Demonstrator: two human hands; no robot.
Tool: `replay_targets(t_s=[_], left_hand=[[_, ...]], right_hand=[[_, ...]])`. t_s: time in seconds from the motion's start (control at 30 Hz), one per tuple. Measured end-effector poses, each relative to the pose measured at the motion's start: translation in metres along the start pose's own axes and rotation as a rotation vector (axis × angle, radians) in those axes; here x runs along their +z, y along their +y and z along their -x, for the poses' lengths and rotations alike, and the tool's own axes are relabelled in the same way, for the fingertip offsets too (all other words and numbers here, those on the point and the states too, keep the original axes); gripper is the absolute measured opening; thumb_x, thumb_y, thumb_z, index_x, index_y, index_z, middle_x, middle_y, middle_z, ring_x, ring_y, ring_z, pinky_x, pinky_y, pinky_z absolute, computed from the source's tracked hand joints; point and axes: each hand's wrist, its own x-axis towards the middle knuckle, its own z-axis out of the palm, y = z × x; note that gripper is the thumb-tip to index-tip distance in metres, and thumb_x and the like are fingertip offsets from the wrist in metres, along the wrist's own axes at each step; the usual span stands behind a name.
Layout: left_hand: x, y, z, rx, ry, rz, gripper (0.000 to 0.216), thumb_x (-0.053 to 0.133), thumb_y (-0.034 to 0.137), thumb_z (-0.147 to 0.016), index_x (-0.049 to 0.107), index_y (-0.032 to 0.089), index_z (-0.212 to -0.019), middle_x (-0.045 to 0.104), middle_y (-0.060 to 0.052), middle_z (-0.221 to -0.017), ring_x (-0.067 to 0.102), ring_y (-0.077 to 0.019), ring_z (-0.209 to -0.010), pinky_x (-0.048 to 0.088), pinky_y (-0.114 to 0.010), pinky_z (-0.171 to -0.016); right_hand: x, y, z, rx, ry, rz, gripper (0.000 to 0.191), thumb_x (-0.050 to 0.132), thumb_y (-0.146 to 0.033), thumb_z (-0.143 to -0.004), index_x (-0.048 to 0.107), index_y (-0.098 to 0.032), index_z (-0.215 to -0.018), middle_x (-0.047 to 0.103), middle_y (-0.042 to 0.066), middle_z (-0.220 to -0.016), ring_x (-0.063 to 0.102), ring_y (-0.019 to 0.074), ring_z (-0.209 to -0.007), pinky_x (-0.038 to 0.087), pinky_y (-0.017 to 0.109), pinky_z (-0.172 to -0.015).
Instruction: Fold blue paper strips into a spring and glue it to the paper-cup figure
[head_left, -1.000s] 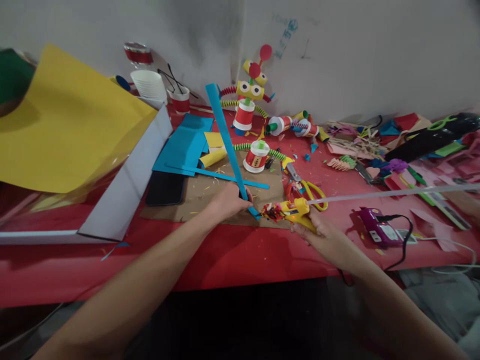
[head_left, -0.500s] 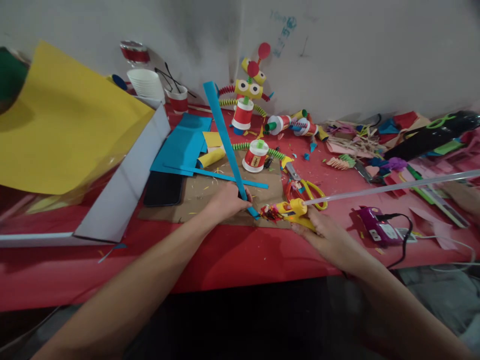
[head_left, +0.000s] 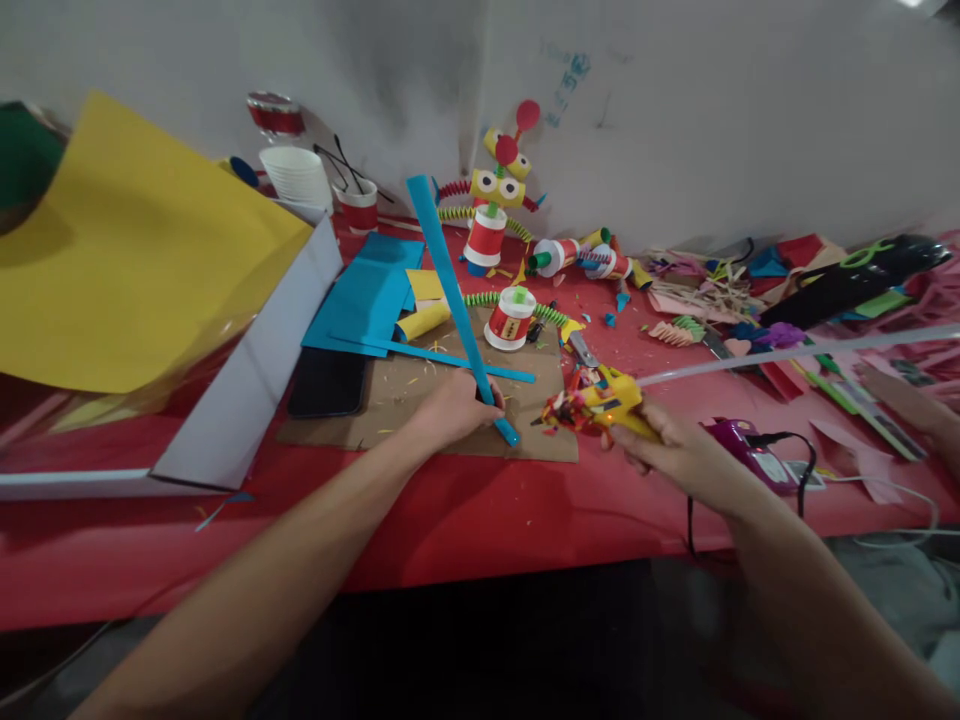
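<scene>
My left hand (head_left: 457,408) is closed on a long blue paper strip (head_left: 448,275), which slants up and leftward over a piece of brown cardboard (head_left: 382,398). A small glossy spot shows at the strip's lower end. In my right hand (head_left: 664,440) is a yellow hot glue gun (head_left: 611,398), its nozzle pointing left, apart from the strip. A long clear glue stick (head_left: 795,352) sticks out of its back. Another blue strip (head_left: 431,354) lies across the cardboard. Beyond it stands a red and white paper cup (head_left: 511,318) with green folded-paper arms.
Blue paper sheets (head_left: 367,290) overlap a black phone (head_left: 326,382). A white box (head_left: 262,350) holding yellow paper (head_left: 150,260) stands left. Cup figures (head_left: 487,235) are at the back. A purple power strip (head_left: 750,455) with cords lies right. Another person's hand (head_left: 900,400) is at far right.
My right hand has drawn the glue gun away to the right and slightly up from the strip's lower end. My left hand still holds the strip in nearly the same place.
</scene>
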Motion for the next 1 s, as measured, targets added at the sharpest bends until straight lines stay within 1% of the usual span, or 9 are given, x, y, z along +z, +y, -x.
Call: replay_targets(t_s=[0.07, 0.13, 0.3, 0.43, 0.57, 0.63, 0.7, 0.8, 1.0], left_hand=[[-0.004, 0.004, 0.001, 0.019, 0.019, 0.095, 0.007, 0.063, 0.014, -0.062, 0.063, 0.019, -0.058, 0.06, 0.0, -0.056, 0.054, -0.0146, -0.053, 0.041, -0.027, -0.052], [-0.011, 0.008, 0.001, 0.052, 0.086, 0.178, 0.005, 0.063, 0.014, -0.064, 0.062, 0.019, -0.062, 0.058, 0.001, -0.058, 0.052, -0.0128, -0.054, 0.041, -0.026, -0.053], [-0.032, 0.016, -0.002, 0.133, 0.291, 0.317, 0.005, 0.066, 0.024, -0.069, 0.064, 0.02, -0.071, 0.058, 0.0, -0.065, 0.051, -0.0122, -0.058, 0.041, -0.024, -0.054], [-0.046, 0.015, -0.002, 0.223, 0.33, 0.351, 0.014, 0.065, 0.032, -0.073, 0.068, 0.018, -0.074, 0.06, -0.002, -0.071, 0.052, -0.0128, -0.062, 0.04, -0.024, -0.056], [-0.054, 0.016, 0.0, 0.255, 0.406, 0.406, 0.021, 0.062, 0.037, -0.078, 0.067, 0.017, -0.073, 0.059, -0.001, -0.066, 0.052, -0.0117, -0.06, 0.039, -0.024, -0.057], [-0.056, 0.017, 0.0, 0.247, 0.457, 0.463, 0.023, 0.061, 0.038, -0.078, 0.064, 0.017, -0.071, 0.058, 0.0, -0.064, 0.054, -0.0116, -0.058, 0.041, -0.024, -0.058], [-0.057, 0.018, 0.0, 0.257, 0.507, 0.52, 0.022, 0.063, 0.038, -0.077, 0.063, 0.017, -0.072, 0.059, 0.0, -0.064, 0.055, -0.0116, -0.057, 0.043, -0.025, -0.059], [-0.063, 0.018, 0.001, 0.327, 0.615, 0.576, 0.02, 0.064, 0.037, -0.077, 0.063, 0.017, -0.074, 0.06, 0.0, -0.066, 0.055, -0.0108, -0.057, 0.043, -0.024, -0.058], [-0.086, 0.018, 0.003, 0.473, 0.839, 0.615, 0.019, 0.065, 0.034, -0.075, 0.065, 0.015, -0.077, 0.059, 0.0, -0.069, 0.051, -0.0084, -0.055, 0.04, -0.022, -0.055]], right_hand=[[-0.017, 0.008, -0.014, 0.078, 0.064, -0.131, 0.03, 0.056, -0.051, -0.077, 0.051, -0.022, -0.081, 0.056, -0.001, -0.056, 0.053, 0.0147, -0.048, 0.044, 0.028, -0.05], [-0.034, 0.02, -0.034, 0.18, 0.14, -0.152, 0.031, 0.057, -0.051, -0.075, 0.049, -0.021, -0.078, 0.06, 0.0, -0.059, 0.057, 0.0157, -0.053, 0.046, 0.028, -0.053], [-0.063, 0.054, -0.088, 0.291, 0.259, 0.048, 0.025, 0.052, -0.04, -0.08, 0.047, -0.021, -0.065, 0.058, 0.001, -0.056, 0.057, 0.0158, -0.056, 0.045, 0.027, -0.055], [-0.063, 0.065, -0.103, 0.308, 0.341, 0.282, 0.029, 0.055, -0.03, -0.078, 0.045, -0.02, -0.052, 0.057, 0.005, -0.058, 0.059, 0.0216, -0.068, 0.043, 0.031, -0.062], [-0.026, 0.043, -0.09, 0.225, 0.407, 0.428, 0.019, 0.049, -0.02, -0.082, 0.059, -0.017, -0.066, 0.065, 0.014, -0.082, 0.057, 0.0272, -0.094, 0.041, 0.035, -0.077], [0.006, 0.022, -0.084, -0.001, 0.361, 0.58, 0.021, 0.043, -0.016, -0.085, 0.064, -0.017, -0.082, 0.066, 0.013, -0.094, 0.056, 0.0247, -0.098, 0.039, 0.034, -0.083], [0.039, 0.002, -0.084, -0.267, 0.2, 0.719, 0.025, 0.04, -0.016, -0.088, 0.065, -0.018, -0.089, 0.067, 0.01, -0.098, 0.056, 0.0232, -0.098, 0.038, 0.033, -0.087], [0.074, -0.019, -0.096, -0.316, 0.189, 0.818, 0.023, 0.043, -0.019, -0.089, 0.065, -0.015, -0.094, 0.066, 0.013, -0.1, 0.054, 0.0267, -0.1, 0.038, 0.035, -0.087], [0.077, -0.027, -0.096, -0.319, 0.146, 0.773, 0.015, 0.052, -0.011, -0.081, 0.066, -0.016, -0.083, 0.067, 0.01, -0.094, 0.058, 0.0236, -0.092, 0.038, 0.032, -0.083]])
